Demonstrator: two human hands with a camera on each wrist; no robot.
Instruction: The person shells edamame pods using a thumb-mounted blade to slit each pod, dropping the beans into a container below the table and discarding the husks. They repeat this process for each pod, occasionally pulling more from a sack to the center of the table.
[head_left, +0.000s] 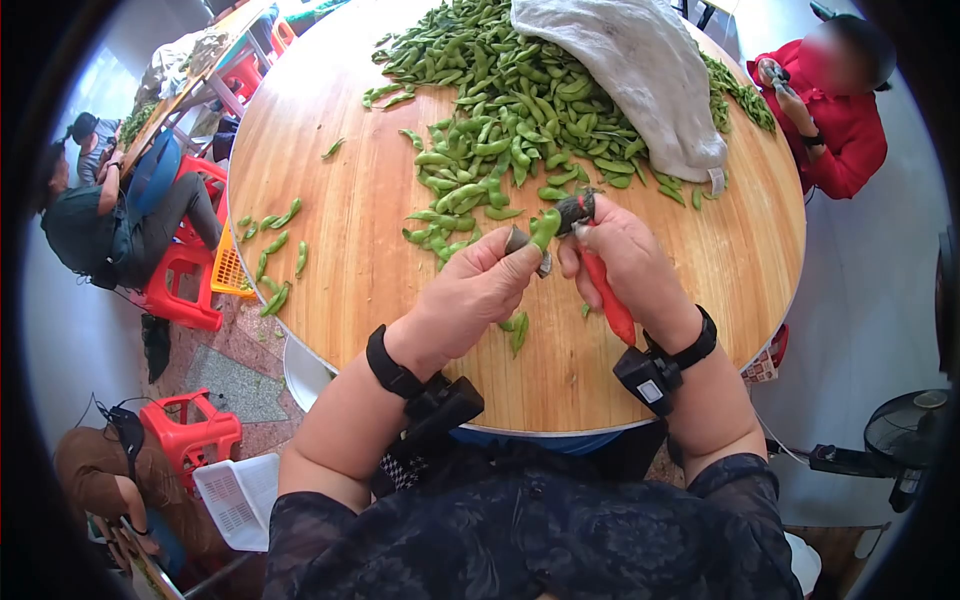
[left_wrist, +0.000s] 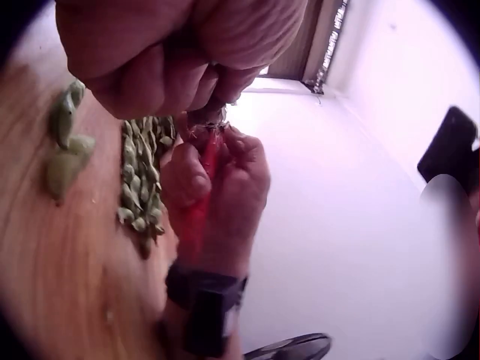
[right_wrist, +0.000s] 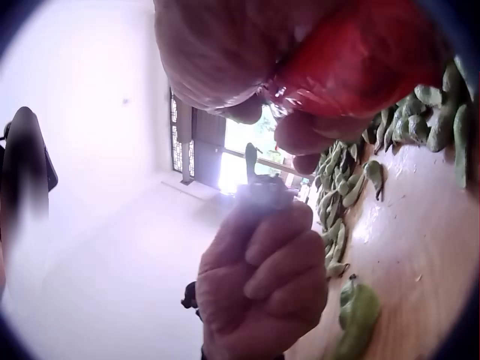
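My left hand [head_left: 485, 280] pinches a green soybean pod [head_left: 544, 229] between thumb and fingers, above the near half of the round wooden table [head_left: 370, 290]. Dark grey covering shows at its fingertips. Close against the pod, my right hand [head_left: 635, 250] grips a tool with a red handle [head_left: 608, 298]; fingers hide the working end. Dark wrapping [head_left: 574, 212] surrounds a right fingertip and meets the pod's upper end. In the right wrist view, the red handle [right_wrist: 356, 64] lies in the right hand, with the left hand [right_wrist: 262, 274] facing it.
A large heap of green pods [head_left: 510, 90] spreads beyond my hands, partly under a white cloth [head_left: 640, 80]. Loose pods [head_left: 275, 245] lie at the table's left. Across the right edge sits a person in red [head_left: 850, 130]. Red stools [head_left: 185, 285] stand on the floor at left.
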